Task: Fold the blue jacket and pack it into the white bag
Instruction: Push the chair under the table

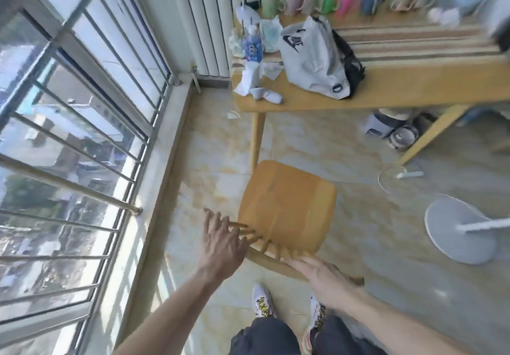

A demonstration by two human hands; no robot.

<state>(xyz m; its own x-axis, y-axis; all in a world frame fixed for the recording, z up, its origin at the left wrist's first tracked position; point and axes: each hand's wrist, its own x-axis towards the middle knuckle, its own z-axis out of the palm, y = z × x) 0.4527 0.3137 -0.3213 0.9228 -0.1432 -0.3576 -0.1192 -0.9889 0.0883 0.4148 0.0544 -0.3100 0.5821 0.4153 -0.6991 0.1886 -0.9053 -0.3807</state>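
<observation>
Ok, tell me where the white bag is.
The white bag sits on the wooden table, upper middle of the head view, right of the blue bottle.

White bag (314, 59) sits on the wooden table, near its left end, lying slumped on its side. Fabric is white to light grey, crumpled, soft-looking, with a dark swoosh logo and lettering printed on the upper left face (text too blurred to read). A small ring or buckle shows on the lower right corner, close to the table's front edge. Black straps or a black back panel bunch up just behind and to the right of it, touching the bag. Mouth of the bag can't be made out, so open or closed is unclear. Blue jacket isn't identifiable anywhere in this view.
</observation>
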